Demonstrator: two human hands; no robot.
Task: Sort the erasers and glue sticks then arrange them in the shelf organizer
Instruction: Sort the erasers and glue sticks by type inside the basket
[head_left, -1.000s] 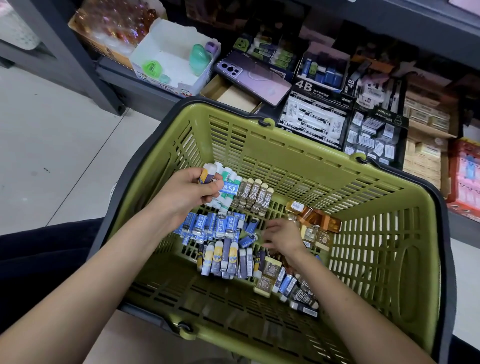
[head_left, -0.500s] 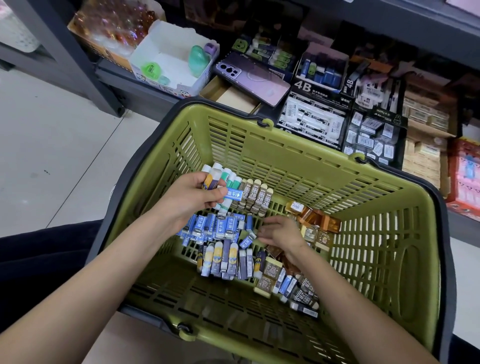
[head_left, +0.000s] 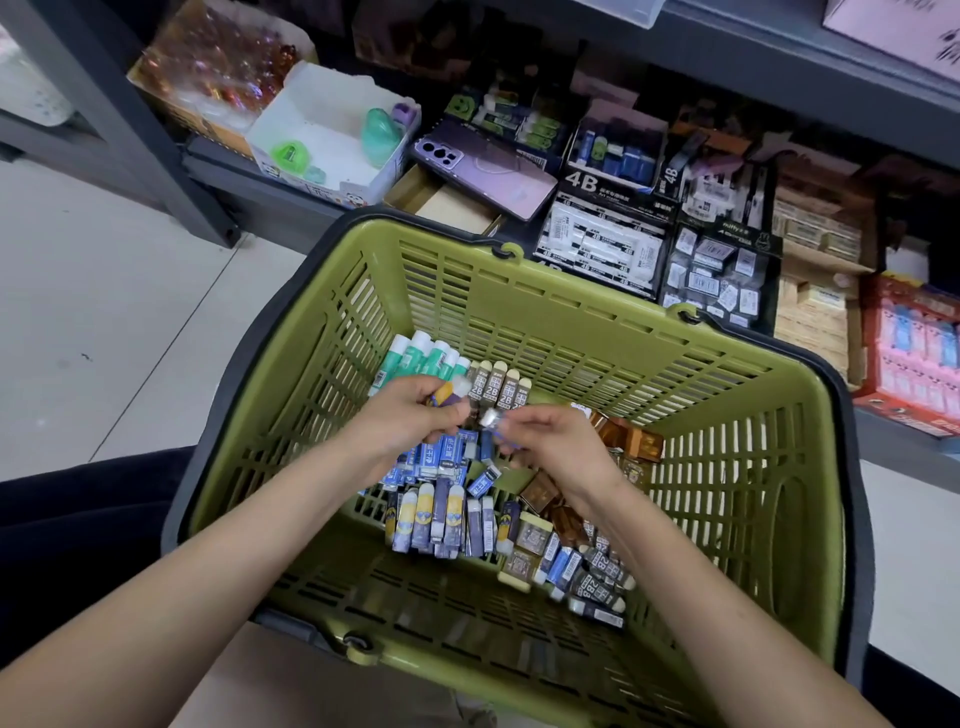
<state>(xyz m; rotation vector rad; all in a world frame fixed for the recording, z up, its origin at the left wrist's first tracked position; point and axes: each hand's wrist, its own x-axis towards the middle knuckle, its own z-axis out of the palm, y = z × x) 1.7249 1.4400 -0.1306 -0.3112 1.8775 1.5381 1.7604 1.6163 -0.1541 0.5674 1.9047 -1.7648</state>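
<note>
Glue sticks (head_left: 421, 358) lie far left in the basket (head_left: 571, 283), erasers (head_left: 498, 387) just right of them, shelf (head_left: 270, 192) behind.

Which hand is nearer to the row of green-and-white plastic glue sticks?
Left. The left hand, gripping purple-and-yellow items, is just in front of the green-and-white glue sticks; the right hand, pinching a small item, is farther right.

Pale tiled floor (head_left: 104, 322), grout lines visible, occupies 9 o'clock and also shows at 4 o'clock. Grey metal shelving (head_left: 779, 67) spans 12 o'clock; its upright post (head_left: 140, 135) stands at 10 o'clock. Lighting even, diffuse.
</note>
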